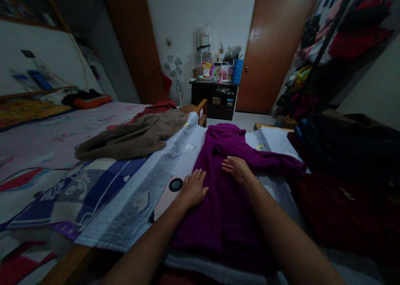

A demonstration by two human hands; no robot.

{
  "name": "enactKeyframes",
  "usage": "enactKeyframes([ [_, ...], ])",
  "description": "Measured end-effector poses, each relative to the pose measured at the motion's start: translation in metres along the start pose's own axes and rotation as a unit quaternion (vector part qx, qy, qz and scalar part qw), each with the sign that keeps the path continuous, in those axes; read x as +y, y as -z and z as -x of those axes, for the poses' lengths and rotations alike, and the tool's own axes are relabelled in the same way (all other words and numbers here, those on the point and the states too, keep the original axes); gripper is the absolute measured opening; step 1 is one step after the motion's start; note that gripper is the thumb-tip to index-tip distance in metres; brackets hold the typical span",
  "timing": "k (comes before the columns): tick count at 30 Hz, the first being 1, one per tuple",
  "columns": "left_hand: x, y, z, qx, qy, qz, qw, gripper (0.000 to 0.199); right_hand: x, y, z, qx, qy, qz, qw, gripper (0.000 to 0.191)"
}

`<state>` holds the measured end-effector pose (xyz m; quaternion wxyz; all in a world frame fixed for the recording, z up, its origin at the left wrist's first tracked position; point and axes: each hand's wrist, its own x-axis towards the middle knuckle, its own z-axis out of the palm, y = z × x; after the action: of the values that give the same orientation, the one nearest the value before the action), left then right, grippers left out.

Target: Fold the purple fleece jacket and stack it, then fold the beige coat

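Purple top (pixel 229 210) under L hand (pixel 194 189), spread over pale sheet (pixel 125 210). L open, palm down on it; R hand (pixel 236 169) open, fingers straight, contact unclear. Prob smoothing: pin w/ L, sweep creases outward w/ R, flat palm, light pressure. Long axis runs fwd from person; wide end near, sleeve (pixel 278 162) out R of R hand.

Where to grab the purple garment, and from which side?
Purple garment: likely pinch the outer end of its outstretched sleeve, from above on the right. It juts out sideways, narrow, beyond the right hand.
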<state>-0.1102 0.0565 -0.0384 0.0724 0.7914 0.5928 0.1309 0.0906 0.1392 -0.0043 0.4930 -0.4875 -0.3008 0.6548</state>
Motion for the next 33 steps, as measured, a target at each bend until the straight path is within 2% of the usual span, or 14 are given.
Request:
enactKeyframes([
  [3, 0.002, 0.017, -0.018, -0.003, -0.007, -0.003, 1.000, 0.040, -0.013, -0.002, -0.018, 0.087, -0.072, -0.159, 0.981, 0.012],
  [5, 0.000, 0.025, -0.039, 0.000, 0.016, -0.015, 1.000, 0.030, -0.016, -0.004, -0.027, 0.108, -0.082, -0.188, 0.973, 0.008],
  [7, -0.006, 0.026, -0.064, 0.027, 0.044, -0.022, 0.998, 0.030, -0.017, -0.004, -0.034, 0.122, -0.076, -0.204, 0.968, 0.008],
  [11, -0.018, 0.012, -0.116, 0.121, 0.041, 0.007, 0.992, 0.040, -0.015, -0.004, -0.044, 0.145, -0.060, -0.228, 0.961, 0.013],
  [14, -0.022, -0.007, -0.143, 0.115, 0.033, 0.014, 0.993, 0.051, -0.016, -0.003, -0.050, 0.166, -0.048, -0.221, 0.960, 0.008],
  [18, -0.021, -0.030, -0.155, 0.061, 0.033, 0.007, 0.998, 0.057, -0.021, 0.000, -0.057, 0.175, -0.002, -0.185, 0.967, 0.005],
  [21, -0.021, -0.040, -0.151, 0.041, 0.022, -0.011, 0.999, 0.059, -0.022, 0.010, -0.063, 0.174, 0.097, -0.115, 0.973, 0.010],
  [24, -0.023, -0.042, -0.149, 0.005, 0.015, -0.024, 1.000, 0.058, -0.016, 0.024, -0.071, 0.221, 0.184, -0.074, 0.955, 0.014],
  [26, -0.025, -0.039, -0.150, -0.025, 0.012, -0.029, 0.999, 0.056, -0.011, 0.033, -0.076, 0.251, 0.188, -0.103, 0.944, 0.014],
  [28, -0.027, -0.035, -0.156, -0.036, 0.004, -0.029, 0.999, 0.053, -0.008, 0.040, -0.080, 0.252, 0.166, -0.157, 0.940, 0.015],
  [33, -0.029, -0.022, -0.180, 0.000, -0.002, -0.026, 1.000, 0.036, -0.007, 0.052, -0.081, 0.233, 0.142, -0.273, 0.922, 0.021],
])
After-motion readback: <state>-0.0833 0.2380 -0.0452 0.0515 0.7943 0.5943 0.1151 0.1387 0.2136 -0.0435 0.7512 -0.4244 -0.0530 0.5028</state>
